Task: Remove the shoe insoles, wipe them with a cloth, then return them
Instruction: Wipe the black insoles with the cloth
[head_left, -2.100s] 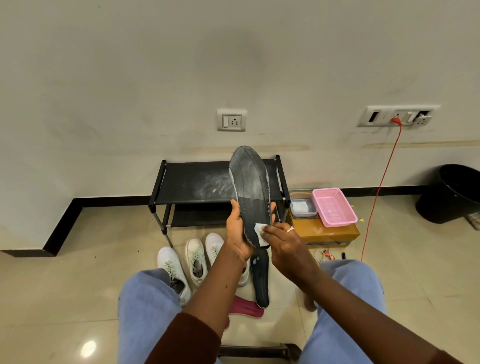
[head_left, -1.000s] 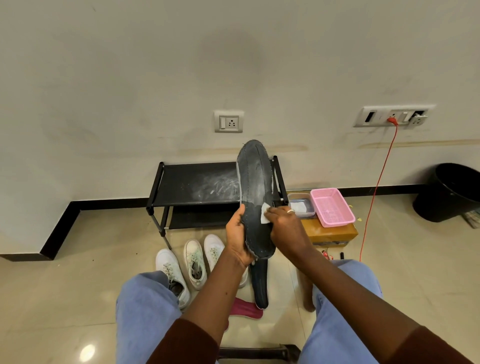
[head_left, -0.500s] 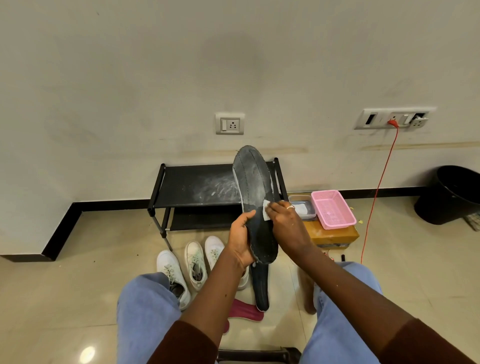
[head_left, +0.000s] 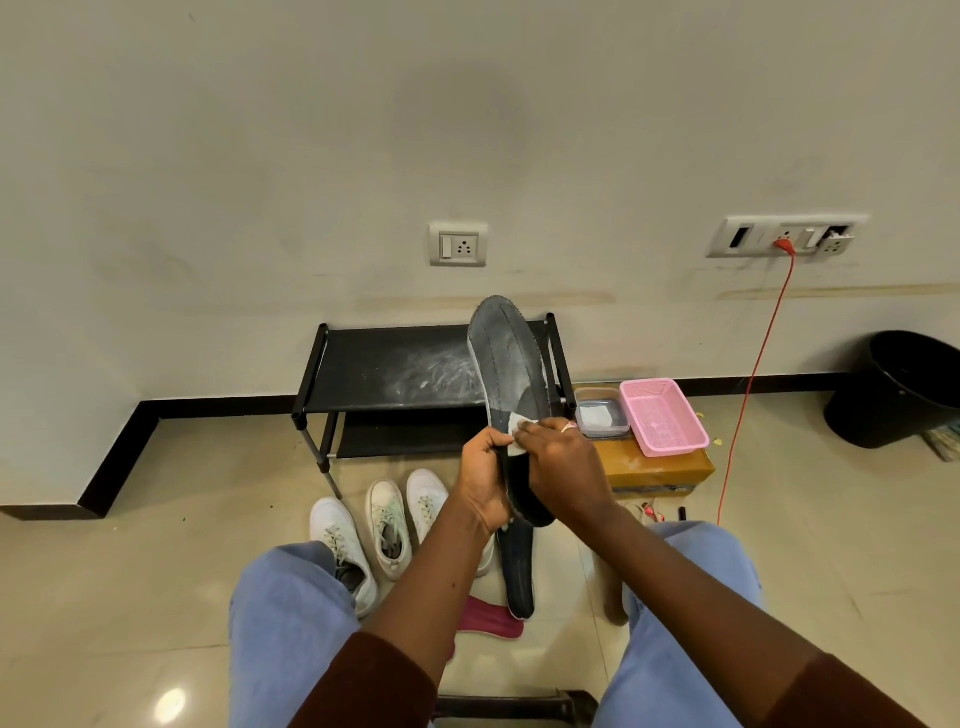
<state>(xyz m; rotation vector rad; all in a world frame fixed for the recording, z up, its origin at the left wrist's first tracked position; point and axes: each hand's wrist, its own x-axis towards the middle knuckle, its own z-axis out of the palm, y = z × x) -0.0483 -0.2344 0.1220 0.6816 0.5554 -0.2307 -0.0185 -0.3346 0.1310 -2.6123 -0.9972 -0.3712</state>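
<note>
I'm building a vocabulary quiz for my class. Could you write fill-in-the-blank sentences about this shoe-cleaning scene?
1. The left hand grips a dark ____ taken from a shoe.
2. The right hand holds a white ____ against it.
3. The pink basket sits on a cardboard ____.
4. The cable plugged into the wall socket is ____.

Missing words: insole; cloth; box; orange.

The beige floor (head_left: 130, 582) carries a black shoe rack (head_left: 384, 371) at centre, three white sneakers (head_left: 388, 519) just below it, a dark insole (head_left: 521, 571) and a pink insole (head_left: 493, 619) beside them, a cardboard box (head_left: 654, 470) right of the rack, a black bin (head_left: 904, 395) at far right
</note>
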